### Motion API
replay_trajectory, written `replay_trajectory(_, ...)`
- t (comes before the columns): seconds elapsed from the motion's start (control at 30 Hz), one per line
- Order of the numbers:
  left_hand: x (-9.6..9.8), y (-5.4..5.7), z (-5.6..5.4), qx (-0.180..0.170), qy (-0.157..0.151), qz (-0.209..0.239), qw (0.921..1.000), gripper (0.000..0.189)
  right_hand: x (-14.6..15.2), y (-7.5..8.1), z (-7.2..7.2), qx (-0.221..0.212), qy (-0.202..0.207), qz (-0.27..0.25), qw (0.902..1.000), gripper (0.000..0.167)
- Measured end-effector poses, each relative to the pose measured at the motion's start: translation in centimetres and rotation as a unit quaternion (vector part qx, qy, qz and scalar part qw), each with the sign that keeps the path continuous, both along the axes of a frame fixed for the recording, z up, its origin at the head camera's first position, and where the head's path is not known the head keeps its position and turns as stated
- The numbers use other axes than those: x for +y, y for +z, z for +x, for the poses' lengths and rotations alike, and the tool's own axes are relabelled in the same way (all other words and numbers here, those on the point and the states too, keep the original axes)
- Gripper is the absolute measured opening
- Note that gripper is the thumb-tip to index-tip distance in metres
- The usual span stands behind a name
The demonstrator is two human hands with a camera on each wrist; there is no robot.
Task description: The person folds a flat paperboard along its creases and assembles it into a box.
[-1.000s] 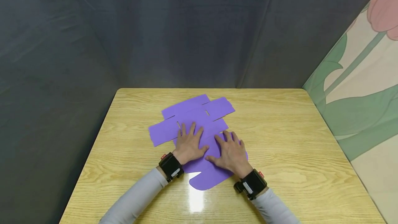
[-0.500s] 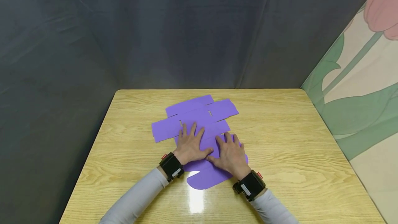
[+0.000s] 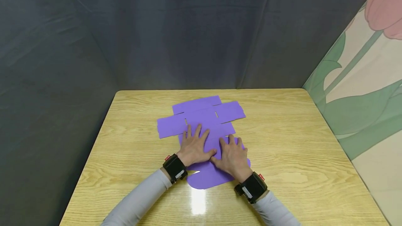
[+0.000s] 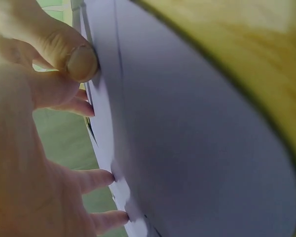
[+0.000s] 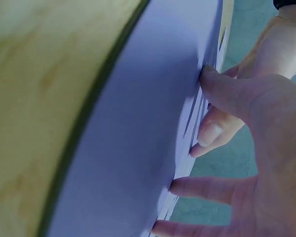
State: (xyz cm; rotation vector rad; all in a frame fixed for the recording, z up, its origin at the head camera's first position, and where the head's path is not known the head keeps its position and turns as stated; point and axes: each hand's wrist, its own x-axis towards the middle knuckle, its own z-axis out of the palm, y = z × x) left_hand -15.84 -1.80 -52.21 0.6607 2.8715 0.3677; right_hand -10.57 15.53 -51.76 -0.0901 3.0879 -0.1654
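A flat purple cut-out sheet [image 3: 201, 114], like an unfolded box blank with flaps, slits and rounded ends, lies on the wooden table. My left hand [image 3: 194, 147] rests on its middle with fingers spread, fingertips on the sheet. Beside it, my right hand [image 3: 232, 158] touches the sheet's right part with spread fingertips. The two thumbs nearly meet. In the left wrist view, the fingers of the left hand [image 4: 49, 118] press on the purple surface [image 4: 187, 128]. The right wrist view has the right hand [image 5: 256, 148] with its fingertips on the sheet [image 5: 133, 123] and the other hand behind.
The pale wood table [image 3: 298, 149] extends around the sheet, with a bright light reflection near its front. Dark cloth [image 3: 188, 34] hangs at the back and left. A tulip-patterned cloth [image 3: 370, 97] covers the right side. Each wrist wears a black camera band [image 3: 175, 167].
The purple sheet has turned clockwise, its far flaps shifting right and its near rounded end moving left. Both hands stay on it, the left one drifting slightly right.
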Motion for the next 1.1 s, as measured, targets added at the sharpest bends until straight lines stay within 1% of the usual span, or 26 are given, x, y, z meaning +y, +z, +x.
replay_trajectory(0.1,0.1,-0.2,-0.1,0.001,-0.003,-0.001,1.0,0.093,0.0,0.1,0.1,-0.006,0.001,0.007,1.0,0.09)
replay_trajectory(0.23,0.4,-0.3,-0.2,0.001,-0.008,-0.011,0.9999,0.094,0.2,0.3,0.3,-0.002,0.008,0.019,0.9998,0.092)
replay_trajectory(0.5,0.6,-0.5,-0.5,-0.001,-0.025,-0.021,0.9995,0.096,0.4,0.8,0.7,-0.006,0.019,0.028,0.9994,0.095)
replay_trajectory(0.8,0.7,-0.4,-0.8,-0.009,-0.044,-0.048,0.9978,0.097,0.7,1.3,1.1,-0.031,0.026,0.042,0.9983,0.105)
replay_trajectory(0.97,0.7,-0.3,-1.1,-0.01,-0.062,-0.056,0.9965,0.097,0.7,1.3,1.3,-0.027,0.028,0.049,0.998,0.106)
replay_trajectory(1.1,0.7,-0.1,-1.3,-0.016,-0.069,-0.052,0.9961,0.097,0.8,1.2,1.4,-0.023,0.029,0.059,0.9976,0.106)
